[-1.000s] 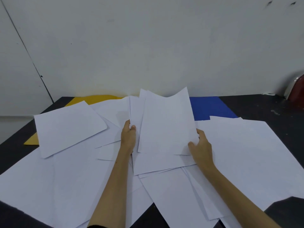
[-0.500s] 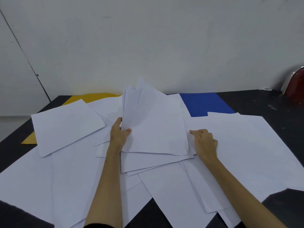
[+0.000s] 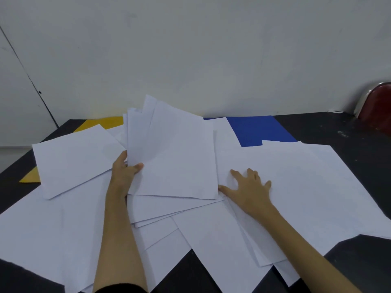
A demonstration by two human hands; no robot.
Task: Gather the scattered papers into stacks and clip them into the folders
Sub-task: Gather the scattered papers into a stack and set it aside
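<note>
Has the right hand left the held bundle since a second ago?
Yes. The right hand let go of the bundle and moved right, flat onto the sheets below the blue folder.

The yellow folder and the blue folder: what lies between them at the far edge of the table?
In the head view, white sheets cover that stretch: the bundle gripped by the left hand rises between the yellow folder and the blue folder.

Plain white papers [image 3: 296, 187] with no print cover a black table [image 3: 349, 132]. A yellow folder [image 3: 101, 122] shows at the far left and a deep blue folder [image 3: 260, 130] at the far right. The wall [image 3: 190, 49] behind is off-white. A dark red object with a silver rim [image 3: 378, 104] sits far right.
</note>
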